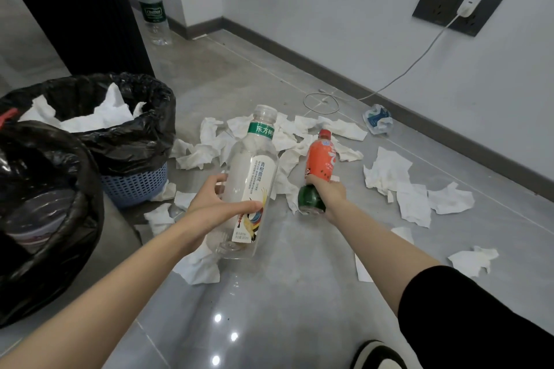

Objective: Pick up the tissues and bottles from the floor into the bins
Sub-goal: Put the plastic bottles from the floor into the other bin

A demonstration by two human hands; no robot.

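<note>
At my far left stands the near bin (85, 180), lined with a black bag, with something pale and plastic lying in it that I cannot make out; just behind it the blue basket bin (136, 186) holds white tissue; so I judge the bottles belong in the near one. My left grip (214, 208) is wrapped round the clear bottle (253, 177) at its middle, thumb lying across the label and fingers curled behind; the bottle is off the floor (299, 293), cap pointing away from me, my forearm stretched out long and low. To do this well I should swing that arm left over the bag's mouth and let go only when the bottle is fully above the opening, since the bag's rim sags and might deflect it. My right grip (329, 193) is clamped on the red bottle (320, 163) low down near its green base, wrist straight, cap tilted away; it must cross further to reach the bin, so it should follow the left rather than crowd it. Further right, the loose tissues (386, 174) lie scattered over the floor, not yet gathered.
</note>
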